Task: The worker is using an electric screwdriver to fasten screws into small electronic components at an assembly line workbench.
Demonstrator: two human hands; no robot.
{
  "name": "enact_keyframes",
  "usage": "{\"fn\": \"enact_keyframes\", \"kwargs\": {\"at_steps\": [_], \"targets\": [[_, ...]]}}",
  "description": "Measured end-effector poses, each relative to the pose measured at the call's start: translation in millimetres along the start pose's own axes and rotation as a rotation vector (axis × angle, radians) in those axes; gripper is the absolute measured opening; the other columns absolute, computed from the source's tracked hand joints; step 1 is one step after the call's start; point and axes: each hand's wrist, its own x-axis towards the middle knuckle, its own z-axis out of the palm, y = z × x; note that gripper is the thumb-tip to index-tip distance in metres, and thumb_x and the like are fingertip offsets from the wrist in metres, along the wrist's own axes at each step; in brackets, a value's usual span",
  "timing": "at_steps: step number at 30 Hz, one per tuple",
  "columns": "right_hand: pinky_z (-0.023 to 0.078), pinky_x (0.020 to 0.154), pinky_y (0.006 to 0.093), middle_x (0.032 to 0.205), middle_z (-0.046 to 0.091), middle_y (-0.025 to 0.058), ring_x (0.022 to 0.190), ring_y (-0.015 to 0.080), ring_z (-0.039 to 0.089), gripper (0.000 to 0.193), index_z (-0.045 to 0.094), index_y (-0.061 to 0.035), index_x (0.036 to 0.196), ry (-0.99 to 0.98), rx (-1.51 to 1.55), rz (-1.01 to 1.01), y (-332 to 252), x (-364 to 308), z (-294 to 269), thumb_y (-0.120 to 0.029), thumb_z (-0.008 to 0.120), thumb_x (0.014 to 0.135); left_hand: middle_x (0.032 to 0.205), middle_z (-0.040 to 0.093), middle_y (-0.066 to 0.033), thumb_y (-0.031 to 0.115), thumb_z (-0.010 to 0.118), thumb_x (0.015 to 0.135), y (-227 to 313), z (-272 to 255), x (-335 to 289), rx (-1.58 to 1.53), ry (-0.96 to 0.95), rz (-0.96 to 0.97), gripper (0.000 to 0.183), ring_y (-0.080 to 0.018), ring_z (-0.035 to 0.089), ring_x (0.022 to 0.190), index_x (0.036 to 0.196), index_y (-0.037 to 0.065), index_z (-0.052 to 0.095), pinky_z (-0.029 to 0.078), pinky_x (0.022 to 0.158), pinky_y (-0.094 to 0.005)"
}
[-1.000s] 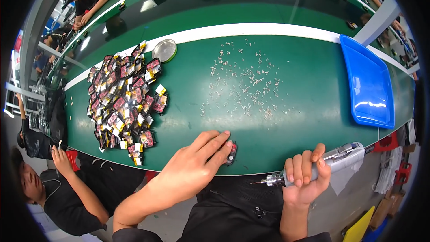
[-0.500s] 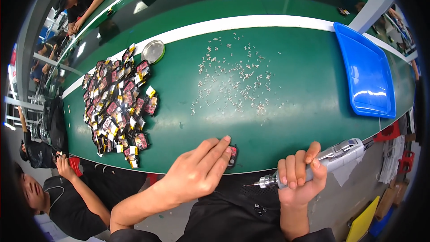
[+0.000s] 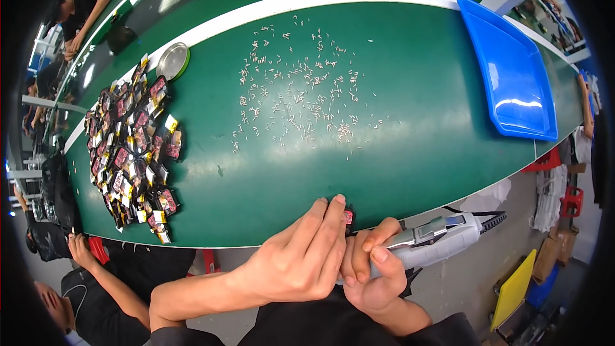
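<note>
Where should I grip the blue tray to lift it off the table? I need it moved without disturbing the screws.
Take the blue tray by its raised rim on the long side facing away from the scattered screws, probably with a second grip on a short end. It lies flat and looks empty, so the upturned lip is the only part offering a hold.

Bright overhead light fell evenly; glare streaked the blue tray (image 3: 512, 77), the bench (image 3: 397, 154) edges bowed, and corners went black.
</note>
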Motion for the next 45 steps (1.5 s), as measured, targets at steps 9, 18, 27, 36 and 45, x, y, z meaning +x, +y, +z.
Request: {"fn": "enact_keyframes", "kwargs": {"at_steps": [9,18,27,36,45], "targets": [[0.038,0.043,0.0293,0.050,0.039,0.0027,0.039,0.0139,0.037,0.011,0.044,-0.0069,0.087,0.044,-0.102,0.041,-14,7,4,-0.017,0.047,0.086,0.105,0.059,-0.0299,-0.001,0.063,0.064,-1,-7,-1,-0.083,-0.166,-0.036,0.035,-0.0348,0.062,0.091,0.095,-0.017,0.060,0.056,0.069,-0.0349],[0.042,0.045,0.0283,0.051,0.042,0.0004,0.039,0.0110,0.040,0.023,0.041,-0.0079,0.086,-0.317,-0.330,-0.201,-81,54,22,-0.027,0.048,0.096,0.109,0.060,-0.0296,0.001,0.060,0.063,3,-6,-9,-0.024,-0.171,-0.040,0.034,-0.0356,0.062,0.097,0.093,-0.016,0.064,0.054,0.082,-0.0349],[0.042,0.045,0.0254,0.050,0.043,0.0001,0.040,0.0110,0.043,0.024,0.039,-0.0093,0.082,-0.352,-0.477,-0.174,-71,79,18,-0.027,0.047,0.096,0.106,0.063,-0.0268,0.003,0.058,0.063,0,-3,-10,-0.006,-0.170,-0.045,0.032,-0.0334,0.063,0.097,0.089,-0.014,0.066,0.053,0.083,-0.0325],[0.041,0.047,0.0304,0.062,0.056,0.0078,0.047,0.0179,0.049,0.020,0.048,-0.0044,0.080,-0.324,-0.389,-0.059,-67,77,23,-0.010,0.067,0.083,0.104,0.064,-0.0257,0.004,0.059,0.064,-3,5,-10,-0.099,-0.075,-0.089,0.029,-0.0320,0.063,0.093,0.087,-0.013,0.065,0.054,0.081,-0.0333],[0.035,0.038,0.0267,0.048,0.044,0.0012,0.038,0.0131,0.043,0.025,0.044,-0.0042,0.070,-0.529,-0.678,-0.062,-65,90,37,-0.012,0.065,0.082,0.106,0.062,-0.0261,0.009,0.059,0.068,-7,1,-10,-0.030,-0.068,-0.014,0.030,-0.0302,0.059,0.097,0.089,-0.012,0.065,0.049,0.089,-0.0333]]}}
